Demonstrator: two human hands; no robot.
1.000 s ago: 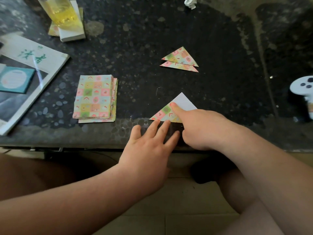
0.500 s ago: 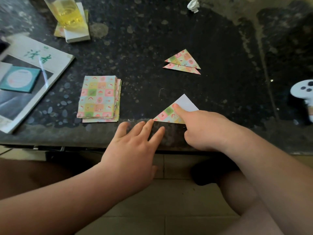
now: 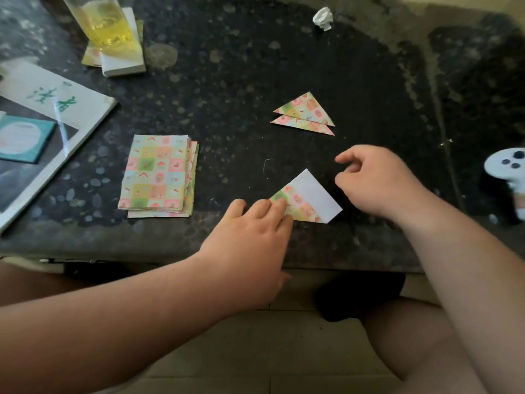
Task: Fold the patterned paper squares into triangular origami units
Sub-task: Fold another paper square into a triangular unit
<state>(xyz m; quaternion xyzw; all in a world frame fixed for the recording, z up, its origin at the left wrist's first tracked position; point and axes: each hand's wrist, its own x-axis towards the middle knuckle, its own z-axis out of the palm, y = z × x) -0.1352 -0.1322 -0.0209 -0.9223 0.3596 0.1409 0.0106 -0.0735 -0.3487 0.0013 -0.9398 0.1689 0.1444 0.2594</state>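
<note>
The dark speckled stone table (image 3: pixel 227 66) bore a stack of patterned squares (image 3: pixel 156 174). Right of the stack lay a half-folded sheet (image 3: pixel 309 199), farther right and back two folded triangles (image 3: pixel 305 109), and left a magazine (image 3: pixel 56 109).

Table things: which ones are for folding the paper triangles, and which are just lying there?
For the folding: half-folded paper, pressed by the left hand; right hand beside it, holding nothing; stack of patterned squares; two finished triangles.

Just lying about: glass of yellow drink; white box; booklet; crumpled white ball; white thing with dark buttons.
</note>
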